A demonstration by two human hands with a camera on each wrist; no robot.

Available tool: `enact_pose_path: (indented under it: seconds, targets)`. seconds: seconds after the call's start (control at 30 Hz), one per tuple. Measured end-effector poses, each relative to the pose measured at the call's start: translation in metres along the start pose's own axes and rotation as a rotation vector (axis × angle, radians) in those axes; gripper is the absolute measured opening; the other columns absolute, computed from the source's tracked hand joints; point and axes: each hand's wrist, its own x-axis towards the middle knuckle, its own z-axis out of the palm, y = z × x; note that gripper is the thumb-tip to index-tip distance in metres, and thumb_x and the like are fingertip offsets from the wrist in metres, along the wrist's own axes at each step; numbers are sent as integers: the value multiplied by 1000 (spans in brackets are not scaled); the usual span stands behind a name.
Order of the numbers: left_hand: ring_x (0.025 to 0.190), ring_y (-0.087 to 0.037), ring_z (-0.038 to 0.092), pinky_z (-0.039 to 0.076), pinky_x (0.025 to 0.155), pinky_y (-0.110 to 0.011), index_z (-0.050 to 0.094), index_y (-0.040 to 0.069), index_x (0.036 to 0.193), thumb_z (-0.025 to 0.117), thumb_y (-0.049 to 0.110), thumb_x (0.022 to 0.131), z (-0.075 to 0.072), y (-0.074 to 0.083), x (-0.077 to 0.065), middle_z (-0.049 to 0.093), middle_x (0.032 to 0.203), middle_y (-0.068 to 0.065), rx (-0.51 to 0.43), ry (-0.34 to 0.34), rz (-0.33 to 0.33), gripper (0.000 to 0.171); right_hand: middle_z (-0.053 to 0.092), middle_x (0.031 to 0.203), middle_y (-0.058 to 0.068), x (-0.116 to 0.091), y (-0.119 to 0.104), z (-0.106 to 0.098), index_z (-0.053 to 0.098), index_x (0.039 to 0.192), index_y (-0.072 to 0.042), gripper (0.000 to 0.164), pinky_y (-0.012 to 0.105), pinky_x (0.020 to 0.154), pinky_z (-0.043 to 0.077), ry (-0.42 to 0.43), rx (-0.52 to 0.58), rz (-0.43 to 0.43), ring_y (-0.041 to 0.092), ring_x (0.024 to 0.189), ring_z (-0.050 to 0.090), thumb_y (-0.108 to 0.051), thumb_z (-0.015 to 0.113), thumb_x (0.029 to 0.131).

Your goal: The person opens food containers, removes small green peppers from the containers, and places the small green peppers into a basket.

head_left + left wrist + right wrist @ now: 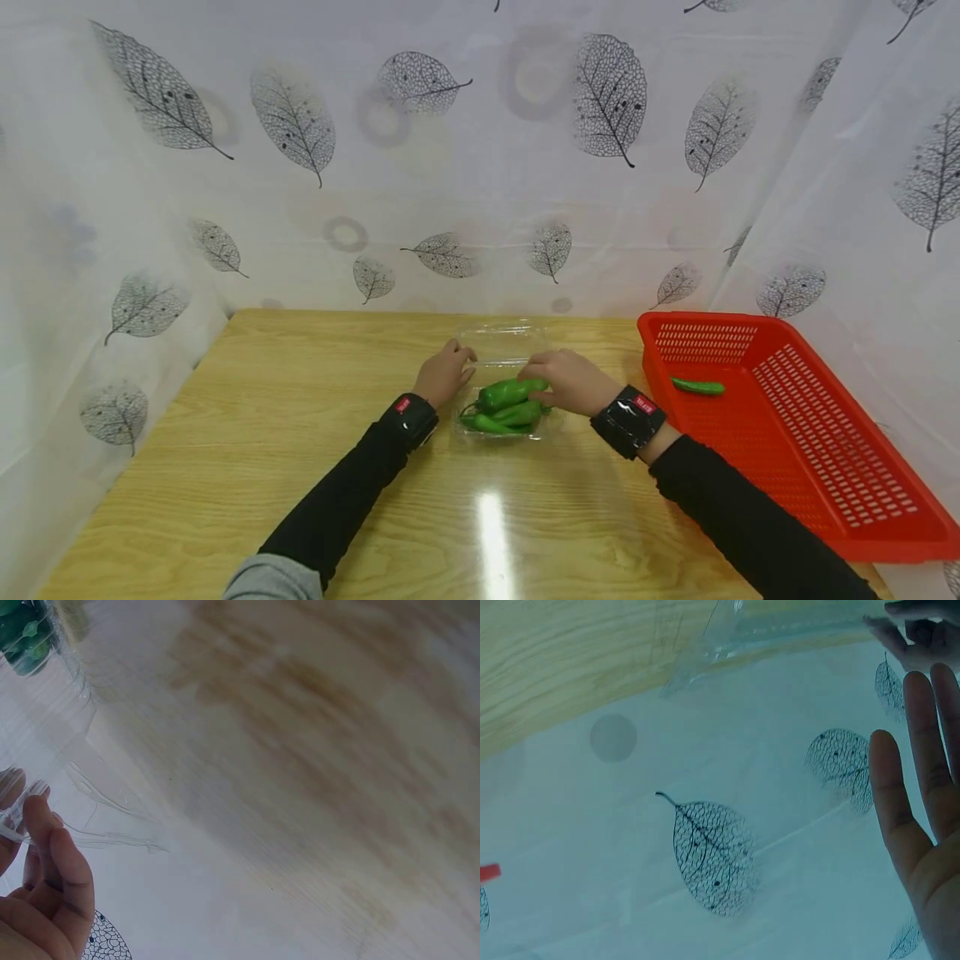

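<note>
Green peppers (pixel 504 395), several of them, lie in a clear plastic box (pixel 551 427) in the middle of the wooden table. Its lid (pixel 504 343) is raised toward the back wall. At the left side of the lid's hinge, my left hand (pixel 444 373) pinches the thin plastic edge; the left wrist view shows fingertips (pixel 39 814) on it. Over the right end of the peppers hovers my right hand (pixel 567 381). Its fingers (pixel 926 757) look straight in the right wrist view, and nothing shows in their grip.
A red plastic basket (pixel 813 417) stands on the right side of the table, with one long green pepper (pixel 697 386) inside. Behind the table hangs a white leaf-patterned curtain (pixel 480 183). Bare wood (pixel 285 400) lies left of the box.
</note>
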Motion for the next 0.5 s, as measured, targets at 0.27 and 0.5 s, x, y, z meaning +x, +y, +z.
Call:
enact_pose_path:
  seconds: [0.27,0.5]
  targets:
    - [58,-11,45,41,52,-25,64,10,104,66,20,88,0,0,0,50,89,-5,11,-15,-12,19,70,95,3,13,-21,30,71,98,-10,21,26,75,52,-165,80,16,14,85,66,-19,74,79]
    - [56,-11,44,38,49,-23,64,10,104,65,20,89,-1,0,0,50,90,-6,15,-13,-4,19,69,90,-3,22,-31,43,70,95,-13,20,22,70,50,-227,53,21,8,80,63,-22,75,78]
